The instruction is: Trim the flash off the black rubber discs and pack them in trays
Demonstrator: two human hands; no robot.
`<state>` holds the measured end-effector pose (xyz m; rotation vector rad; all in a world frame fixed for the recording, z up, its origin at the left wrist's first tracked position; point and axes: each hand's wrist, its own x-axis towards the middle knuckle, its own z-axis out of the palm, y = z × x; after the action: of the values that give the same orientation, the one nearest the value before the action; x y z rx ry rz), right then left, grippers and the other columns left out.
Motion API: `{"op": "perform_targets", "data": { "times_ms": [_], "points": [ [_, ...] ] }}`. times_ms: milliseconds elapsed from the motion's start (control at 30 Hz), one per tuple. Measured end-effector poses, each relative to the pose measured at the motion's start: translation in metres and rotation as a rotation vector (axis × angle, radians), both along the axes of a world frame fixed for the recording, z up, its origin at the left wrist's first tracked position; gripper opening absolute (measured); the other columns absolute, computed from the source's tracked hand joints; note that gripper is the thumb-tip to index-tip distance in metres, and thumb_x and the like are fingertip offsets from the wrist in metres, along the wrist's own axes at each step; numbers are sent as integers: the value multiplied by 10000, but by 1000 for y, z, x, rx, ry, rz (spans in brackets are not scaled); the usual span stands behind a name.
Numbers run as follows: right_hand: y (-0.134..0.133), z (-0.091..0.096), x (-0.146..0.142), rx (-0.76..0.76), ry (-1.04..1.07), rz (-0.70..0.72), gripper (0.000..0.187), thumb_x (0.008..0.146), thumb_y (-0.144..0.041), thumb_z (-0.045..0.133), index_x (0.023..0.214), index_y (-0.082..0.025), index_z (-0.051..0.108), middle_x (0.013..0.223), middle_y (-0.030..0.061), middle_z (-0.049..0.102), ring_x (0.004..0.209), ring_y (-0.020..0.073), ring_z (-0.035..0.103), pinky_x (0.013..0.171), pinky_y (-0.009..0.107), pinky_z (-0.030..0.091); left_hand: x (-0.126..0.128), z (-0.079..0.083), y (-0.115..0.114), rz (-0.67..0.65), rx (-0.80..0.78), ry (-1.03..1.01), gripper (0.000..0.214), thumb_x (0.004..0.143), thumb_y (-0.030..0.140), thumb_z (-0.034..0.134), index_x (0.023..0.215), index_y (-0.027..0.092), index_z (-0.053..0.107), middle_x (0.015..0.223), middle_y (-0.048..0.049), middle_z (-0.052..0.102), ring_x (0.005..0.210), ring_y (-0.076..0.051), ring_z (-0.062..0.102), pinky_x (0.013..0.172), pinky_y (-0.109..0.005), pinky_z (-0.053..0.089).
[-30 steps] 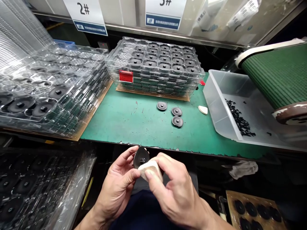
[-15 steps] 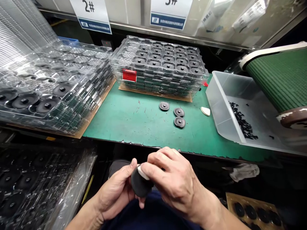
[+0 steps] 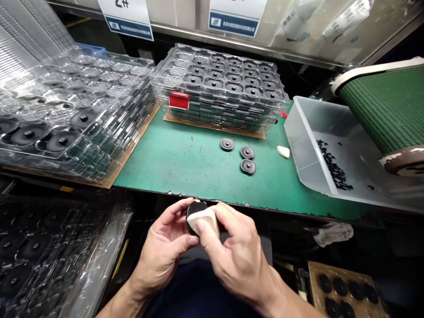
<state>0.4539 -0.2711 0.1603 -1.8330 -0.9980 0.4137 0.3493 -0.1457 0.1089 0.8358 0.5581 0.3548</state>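
Note:
My left hand point(image 3: 165, 245) grips a round black disc point(image 3: 196, 206) by its edge, just in front of the table's near edge. Pressed against the disc's face is a white sponge pad point(image 3: 203, 219), pinched in my right hand point(image 3: 235, 251). The pad covers much of the disc. Beyond my hands, three dark grey discs with small centre studs lie on the green table: one disc point(image 3: 227, 144) on the left, another disc point(image 3: 247, 153) and a third disc point(image 3: 248, 166) close together. A second white wedge-shaped pad point(image 3: 283, 152) rests to their right.
Stacked clear trays point(image 3: 218, 106) with discs stand at the back; another tray stack point(image 3: 99, 145) is on the left. A translucent bin point(image 3: 308, 150) holds small black parts. A green conveyor belt point(image 3: 391, 101) overhangs it. Below right lies a brown tray point(image 3: 347, 276) of black discs.
Both hands have moved up towards the table edge. The disc has been turned, and the white pad now lies across its face instead of at its upper rim.

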Motion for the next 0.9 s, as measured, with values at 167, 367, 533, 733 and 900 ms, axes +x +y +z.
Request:
{"op": "perform_targets", "data": {
  "times_ms": [167,367,533,733,900],
  "points": [
    [2,5,6,-39,-177,33,215,1004,-200,527,791,-183,550,725,-10,505,666,133,436,670,316,315,-3,12,4,103,121,18,610,659,99,935,1202,309,755,1300,-40,747,1177,-246,701,984,-260,576],
    [0,4,7,-39,-163,63,207,1011,-183,520,809,-189,562,716,-10,495,656,135,437,679,303,335,-6,16,6,108,-10,40,622,703,143,915,1267,322,723,1270,-28,763,1154,-208,707,968,-204,566],
    [-4,9,11,-77,-275,33,223,1016,-200,530,793,-193,541,728,-5,484,673,147,416,682,324,320,-12,17,7,42,-85,29,645,686,188,933,1282,318,725,1280,-48,760,1211,-247,685,972,-213,559],
    [-10,13,17,-79,-233,189,229,1006,-194,545,786,-199,482,745,-16,489,684,135,427,669,312,318,-18,16,9,-37,-154,40,636,761,279,888,1359,328,676,1324,-72,740,1254,-285,663,996,-270,561],
    [-13,13,19,-98,-288,165,247,1018,-195,542,782,-200,468,760,-15,498,691,136,421,675,315,313,-19,14,9,-79,-175,47,584,811,311,848,1368,292,676,1317,-91,743,1229,-266,673,995,-256,555]
  ]
}}
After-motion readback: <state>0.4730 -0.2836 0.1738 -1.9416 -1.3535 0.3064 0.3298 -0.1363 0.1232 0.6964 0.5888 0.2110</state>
